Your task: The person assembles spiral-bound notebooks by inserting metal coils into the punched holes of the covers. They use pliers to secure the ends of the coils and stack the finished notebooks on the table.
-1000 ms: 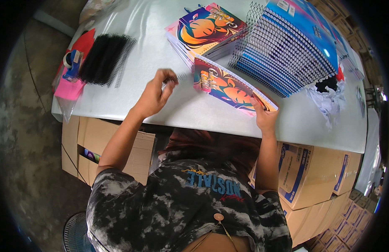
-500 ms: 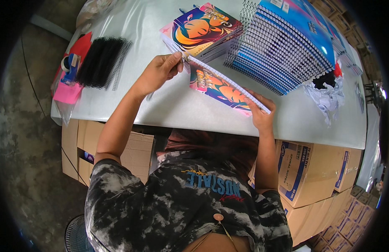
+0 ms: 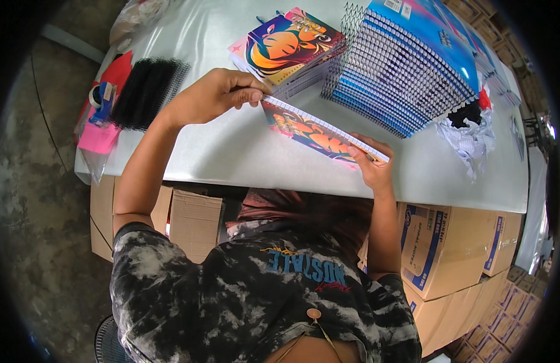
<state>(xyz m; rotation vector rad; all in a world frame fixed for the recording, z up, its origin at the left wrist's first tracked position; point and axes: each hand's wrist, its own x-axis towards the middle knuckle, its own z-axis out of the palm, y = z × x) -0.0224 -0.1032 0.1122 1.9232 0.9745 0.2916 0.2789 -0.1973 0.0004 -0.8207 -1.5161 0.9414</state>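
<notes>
A notebook (image 3: pixel 310 136) with a colourful illustrated cover is held above the near part of the table, its punched white edge turned up. My right hand (image 3: pixel 376 163) grips its right end, thumb on the cover. My left hand (image 3: pixel 222 97) is at the notebook's left end, thumb and fingers closed in a pinch at the corner. What it pinches is too small to make out. Just beyond stands a stack of matching notebooks (image 3: pixel 289 51). To the left lies a bundle of black spiral coils (image 3: pixel 150 91).
A tall stack of blue spiral-bound notebooks (image 3: pixel 407 72) stands at the right, beside crumpled paper (image 3: pixel 470 136). On the table's (image 3: pixel 231 160) left side are a tape dispenser (image 3: pixel 102 103) and a pink packet (image 3: pixel 98 138). Cardboard boxes (image 3: pixel 443 242) stand below the table edge.
My left hand has turned, its wrist and elbow swinging outward to the left, while the fingers stay by the notebook's left corner. The notebook's left end has dropped slightly; my right hand keeps its grip.
</notes>
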